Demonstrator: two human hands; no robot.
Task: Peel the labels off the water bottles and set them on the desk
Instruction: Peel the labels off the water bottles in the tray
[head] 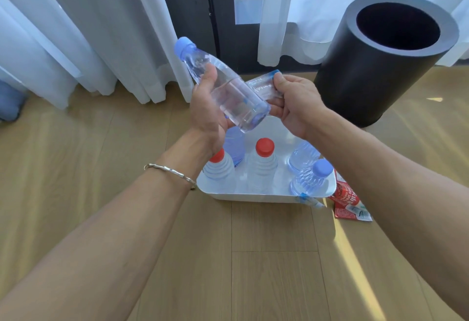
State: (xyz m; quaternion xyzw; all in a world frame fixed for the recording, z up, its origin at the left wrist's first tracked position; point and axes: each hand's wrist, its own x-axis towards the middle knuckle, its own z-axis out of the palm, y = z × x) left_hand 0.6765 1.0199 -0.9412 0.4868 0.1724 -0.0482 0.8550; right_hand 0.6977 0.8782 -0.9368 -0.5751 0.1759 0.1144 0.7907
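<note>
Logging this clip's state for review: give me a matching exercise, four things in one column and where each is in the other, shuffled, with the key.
Things:
1. held bottle
2. clear label
3. red labels
4. black bin

Places:
A. lying just right of the tray
B. pinched in the right hand
C. gripped in the left hand, tilted, cap up and to the left
D. standing beyond the tray, to the right

Pairs: 1-C, 2-B, 3-A, 4-D
</note>
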